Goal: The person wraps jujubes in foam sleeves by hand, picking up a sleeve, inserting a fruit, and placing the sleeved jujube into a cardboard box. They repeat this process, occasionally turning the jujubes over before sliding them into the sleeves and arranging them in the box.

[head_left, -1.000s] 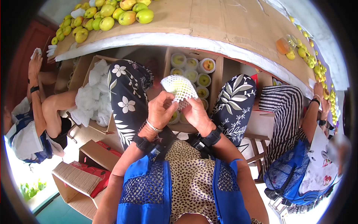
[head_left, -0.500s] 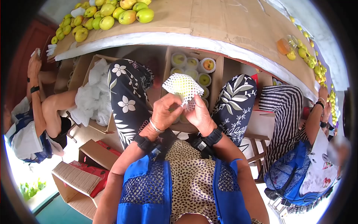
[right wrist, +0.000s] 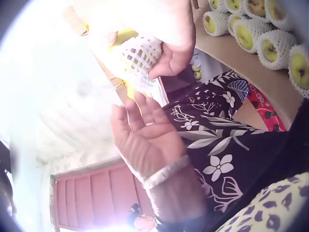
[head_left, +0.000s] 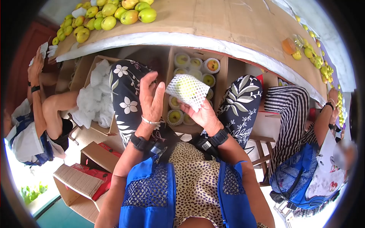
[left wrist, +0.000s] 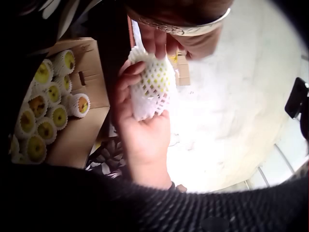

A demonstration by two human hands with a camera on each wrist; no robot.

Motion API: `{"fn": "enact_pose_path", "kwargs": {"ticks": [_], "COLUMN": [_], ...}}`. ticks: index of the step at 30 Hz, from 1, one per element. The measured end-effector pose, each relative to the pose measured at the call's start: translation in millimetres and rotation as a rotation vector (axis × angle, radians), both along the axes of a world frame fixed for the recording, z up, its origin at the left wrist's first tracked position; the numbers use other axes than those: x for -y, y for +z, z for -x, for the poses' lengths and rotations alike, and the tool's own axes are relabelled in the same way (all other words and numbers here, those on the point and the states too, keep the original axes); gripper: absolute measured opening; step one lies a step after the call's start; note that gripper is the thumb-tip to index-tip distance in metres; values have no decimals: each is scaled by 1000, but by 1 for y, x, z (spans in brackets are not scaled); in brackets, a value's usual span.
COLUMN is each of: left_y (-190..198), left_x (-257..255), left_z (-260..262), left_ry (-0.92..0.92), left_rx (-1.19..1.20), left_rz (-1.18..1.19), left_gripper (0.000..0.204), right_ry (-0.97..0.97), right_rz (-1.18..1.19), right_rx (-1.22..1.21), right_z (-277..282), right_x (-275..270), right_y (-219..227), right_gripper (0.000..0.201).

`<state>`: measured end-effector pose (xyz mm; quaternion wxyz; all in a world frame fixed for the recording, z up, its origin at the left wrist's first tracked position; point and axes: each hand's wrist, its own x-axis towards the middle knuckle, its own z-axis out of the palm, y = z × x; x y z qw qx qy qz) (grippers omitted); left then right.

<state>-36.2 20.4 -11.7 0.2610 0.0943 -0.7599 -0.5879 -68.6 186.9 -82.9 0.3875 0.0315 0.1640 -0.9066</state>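
Fingers of the right hand [head_left: 205,116] curl round a netted fruit [head_left: 188,89]; those of the left hand [head_left: 151,100] extend loosely just beside it. A table [head_left: 228,22] carries bare fruit [head_left: 108,22] heaped at its left edge. Below its near edge stands a cardboard box [head_left: 224,72] holding rows of wrapped fruit [head_left: 208,80]. The netted fruit is held in front of that edge.

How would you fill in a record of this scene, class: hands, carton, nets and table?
Right hand: holds a net-wrapped fruit
Left hand: beside that fruit, holding nothing
Carton: has more net-wrapped fruits inside
White nets: heaped at the person's left
Table: loose fruits piled on its left part
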Motion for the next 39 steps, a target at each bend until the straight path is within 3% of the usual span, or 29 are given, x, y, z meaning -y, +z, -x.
{"fn": "enact_pose_path", "kwargs": {"ticks": [4,5,6,9,11,13,15,17,18,20,21,23,24,25,27,28,31,39], "left_y": [-15,-16,-25,-27,-30,-44,-33,-27,-21,-9,-10,-19,-39,-42,-45,-44,-35,-28], "left_x": [-8,-11,-13,-15,-11,1,6,8,6,0,0,0,4,3,-3,-4,-7,-10], "left_z": [9,7,8,8,9,9,4,-1,-1,0,0,1,0,-4,-3,-5,-3,-6], "left_ry": [-303,-431,-394,-341,-352,-381,-587,-592,-539,-434,-473,-544,-739,-584,-476,-502,-405,-383], "left_rx": [164,245,253,249,231,197,51,61,65,76,71,65,1,81,156,97,289,289], "left_rz": [-331,-652,-745,-1064,-1254,-1419,-1654,-1880,-1877,-1866,-1805,-1687,-1673,-1667,-1633,-1597,-1450,-1439], "left_gripper": [36,34,39,45,47,49,47,46,46,47,46,46,48,48,46,47,48,51], "right_ry": [98,115,80,152,134,304,60,-66,-74,-55,-44,-30,-51,-74,-125,-153,-155,-115], "right_rz": [-103,-157,-188,-699,-880,-954,-993,-891,-851,-1060,-1159,-1189,-1228,-1265,-1273,-1275,-1248,-1296], "right_rx": [-47,-51,-17,-420,-697,-616,-646,-783,-715,-1081,-1267,-1283,-1302,-1321,-1419,-1470,-1476,-1530], "right_z": [-6,-8,-10,0,5,12,11,18,17,12,9,1,1,2,6,8,10,9], "right_x": [3,4,4,9,5,-7,-18,-28,-27,-20,-14,4,12,18,21,22,19,18], "right_y": [4,8,9,51,46,115,122,126,132,125,119,104,95,84,71,68,67,66], "right_gripper": [56,56,49,50,54,57,68,70,76,82,86,91,89,86,84,83,83,88]}}
